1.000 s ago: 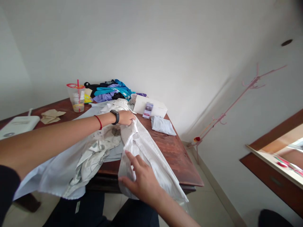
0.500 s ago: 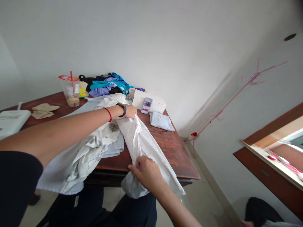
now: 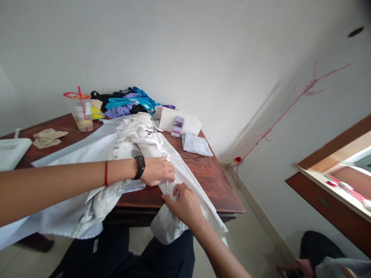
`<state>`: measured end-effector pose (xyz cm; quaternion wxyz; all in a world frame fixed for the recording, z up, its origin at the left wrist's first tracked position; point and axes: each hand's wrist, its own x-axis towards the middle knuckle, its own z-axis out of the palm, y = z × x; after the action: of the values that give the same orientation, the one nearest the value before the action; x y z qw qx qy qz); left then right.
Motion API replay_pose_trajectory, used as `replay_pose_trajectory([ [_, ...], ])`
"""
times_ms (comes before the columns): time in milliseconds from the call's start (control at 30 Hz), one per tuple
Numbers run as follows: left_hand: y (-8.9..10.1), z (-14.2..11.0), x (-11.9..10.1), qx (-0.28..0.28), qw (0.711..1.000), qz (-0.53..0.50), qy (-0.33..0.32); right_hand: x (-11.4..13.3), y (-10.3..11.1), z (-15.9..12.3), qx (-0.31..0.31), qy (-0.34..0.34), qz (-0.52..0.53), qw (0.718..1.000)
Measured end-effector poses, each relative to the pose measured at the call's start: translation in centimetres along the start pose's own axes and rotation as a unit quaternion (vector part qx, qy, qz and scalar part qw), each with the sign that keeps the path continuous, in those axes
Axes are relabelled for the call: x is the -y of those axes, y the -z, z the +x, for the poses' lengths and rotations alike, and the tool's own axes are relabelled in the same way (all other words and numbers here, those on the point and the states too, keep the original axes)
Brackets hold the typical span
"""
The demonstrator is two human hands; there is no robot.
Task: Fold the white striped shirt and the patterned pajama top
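A white striped garment (image 3: 189, 173) lies lengthwise near the table's right side, its near end hanging over the front edge. On its middle lies my left hand (image 3: 159, 171), open, fingers stretched out flat over the cloth; a black watch and a red cord circle that wrist. Just nearer to me, my right hand (image 3: 185, 202) rests on the same garment, thumb apart from its bent fingers. To the left is a white printed garment (image 3: 108, 204), bunched up on a pale smooth cloth (image 3: 87, 144) that also hangs over the edge.
Blue, purple and black clothes (image 3: 130, 102) are heaped against the wall. A plastic cup with a straw (image 3: 84, 116) stands near brown paper (image 3: 49, 138). A white box (image 3: 188, 121) and folded grey cloth (image 3: 197, 145) sit at the right; a pink coat rack (image 3: 278, 112) leans beyond.
My left hand has let go of the striped garment's far part and come nearer, flattening on its middle. The garment's far end lies flatter. My right hand has shifted slightly right.
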<state>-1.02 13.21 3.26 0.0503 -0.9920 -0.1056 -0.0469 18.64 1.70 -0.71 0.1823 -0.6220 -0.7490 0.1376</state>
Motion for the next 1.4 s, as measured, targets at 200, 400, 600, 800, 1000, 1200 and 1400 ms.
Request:
replay_pose_trajectory([
  [200,-2.0,0.1,-0.5,-0.021,0.999,0.010,0.022,0.5,-0.2,-0.2,0.023,-0.001,-0.044,0.999],
  [400,-2.8,0.9,0.8,-0.052,0.995,-0.040,0.076,-1.9,1.9,0.7,-0.010,0.013,0.135,0.991],
  [600,-0.7,2.8,2.8,-0.078,0.989,-0.049,0.112,-5.7,2.9,0.0,0.046,-0.080,0.291,0.952],
  [800,-0.3,4.9,4.1,-0.068,0.988,-0.042,0.131,-8.7,3.7,-2.4,0.053,-0.095,0.235,0.966],
  [1000,-1.7,5.5,5.3,-0.060,0.985,-0.011,0.163,-11.6,5.2,-4.5,0.044,-0.077,0.287,0.954],
  [1200,-2.6,3.8,6.6,-0.063,0.978,0.001,0.198,-13.7,4.0,-6.3,0.054,-0.116,0.279,0.952],
  [1400,-0.9,-2.2,10.4,-0.056,0.959,0.007,0.276,-14.1,3.1,-7.2,-0.017,-0.094,0.139,0.986],
])
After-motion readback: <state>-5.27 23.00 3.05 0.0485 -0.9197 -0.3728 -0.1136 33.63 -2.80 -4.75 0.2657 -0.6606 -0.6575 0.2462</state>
